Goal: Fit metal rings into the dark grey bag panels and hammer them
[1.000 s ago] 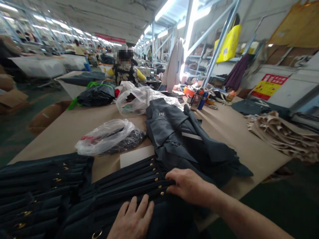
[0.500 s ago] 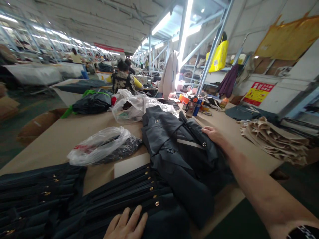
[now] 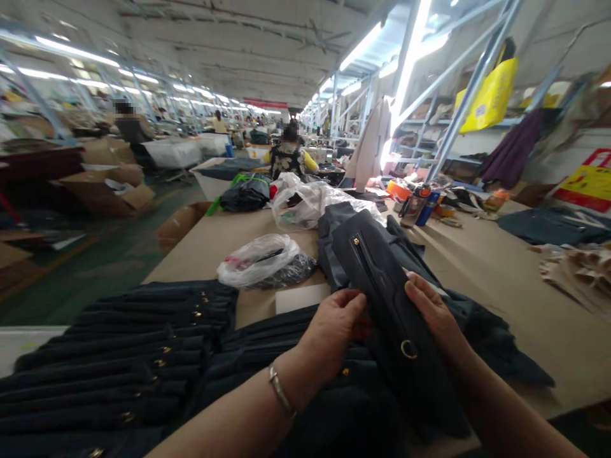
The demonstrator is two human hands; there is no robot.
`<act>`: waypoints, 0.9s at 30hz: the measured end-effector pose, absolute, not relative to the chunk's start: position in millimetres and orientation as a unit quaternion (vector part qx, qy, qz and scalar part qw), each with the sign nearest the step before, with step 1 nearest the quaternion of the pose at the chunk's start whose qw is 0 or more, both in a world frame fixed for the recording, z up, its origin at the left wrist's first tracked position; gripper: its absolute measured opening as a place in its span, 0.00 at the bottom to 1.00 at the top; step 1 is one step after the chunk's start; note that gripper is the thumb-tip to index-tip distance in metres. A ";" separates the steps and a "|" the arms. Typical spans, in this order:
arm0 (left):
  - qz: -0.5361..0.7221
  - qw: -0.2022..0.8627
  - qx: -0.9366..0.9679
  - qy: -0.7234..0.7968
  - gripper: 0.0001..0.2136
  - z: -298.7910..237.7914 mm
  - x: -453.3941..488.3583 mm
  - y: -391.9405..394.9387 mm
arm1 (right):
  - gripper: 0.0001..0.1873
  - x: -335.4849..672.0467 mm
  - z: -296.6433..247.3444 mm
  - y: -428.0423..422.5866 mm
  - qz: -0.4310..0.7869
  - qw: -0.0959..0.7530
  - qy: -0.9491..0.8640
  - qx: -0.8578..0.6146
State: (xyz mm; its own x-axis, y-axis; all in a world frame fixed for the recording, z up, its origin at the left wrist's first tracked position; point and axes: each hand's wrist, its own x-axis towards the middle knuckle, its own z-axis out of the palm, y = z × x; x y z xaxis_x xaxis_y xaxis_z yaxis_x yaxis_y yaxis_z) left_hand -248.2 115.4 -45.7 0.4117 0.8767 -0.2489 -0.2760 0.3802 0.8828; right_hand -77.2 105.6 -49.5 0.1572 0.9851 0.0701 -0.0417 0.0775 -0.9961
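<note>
Holding up a dark garment panel (image 3: 386, 299) over the table (image 3: 482, 267), above the fanned stack of dark pieces (image 3: 157, 343). Left hand (image 3: 334, 324) pinching its left edge, right hand (image 3: 429, 308) gripping the right. Likely inspecting; next, lowering it squarely onto the stack.

Bare forearms, no sleeves; a thin silver bangle (image 3: 280, 393) circles the left wrist.

Garment factory floor: long worktables (image 3: 477, 267), stacked dark garments (image 3: 143, 343), shelving racks (image 3: 458, 121).
</note>
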 end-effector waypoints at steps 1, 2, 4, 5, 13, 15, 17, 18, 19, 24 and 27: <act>0.396 0.759 0.368 0.363 0.12 -46.0 -246.5 116.6 | 0.12 -90.6 -54.9 102.2 0.446 0.564 -0.496 -0.486; 0.398 0.770 0.350 0.355 0.11 -47.9 -246.9 116.7 | 0.10 -101.3 -60.6 99.7 0.423 0.556 -0.542 -0.466; 0.393 0.775 0.336 0.362 0.10 -55.2 -252.1 114.9 | 0.10 -114.0 -71.8 97.0 0.355 0.528 -0.638 -0.433; 0.387 0.773 0.338 0.373 0.10 -59.3 -256.2 114.2 | 0.10 -115.8 -76.4 96.8 0.325 0.506 -0.677 -0.424; 0.372 0.367 0.705 0.480 0.07 -20.1 -297.0 129.8 | 0.14 -72.9 -16.3 102.2 -0.105 0.459 -0.767 -0.436; 0.317 0.202 0.811 0.448 0.05 10.1 -303.0 127.3 | 0.17 -74.9 20.2 100.8 -0.216 0.376 -0.818 -0.379; 0.277 0.092 0.867 0.404 0.03 38.1 -306.3 119.7 | 0.17 -85.0 52.4 99.5 -0.289 0.257 -0.864 -0.321; 0.264 0.052 0.879 0.393 0.03 50.0 -307.6 114.8 | 0.16 -90.8 65.4 99.3 -0.310 0.205 -0.877 -0.305; 0.258 0.018 0.883 0.392 0.04 60.2 -309.1 109.6 | 0.15 -95.9 76.1 99.2 -0.319 0.167 -0.882 -0.304; 0.260 -0.102 0.870 0.407 0.07 90.1 -325.9 83.8 | 0.19 -100.8 104.1 94.1 -0.231 0.180 -0.879 -0.377; 0.248 -0.094 0.884 0.385 0.11 94.5 -342.3 66.2 | 0.19 -96.5 106.9 81.8 -0.112 0.222 -0.891 -0.379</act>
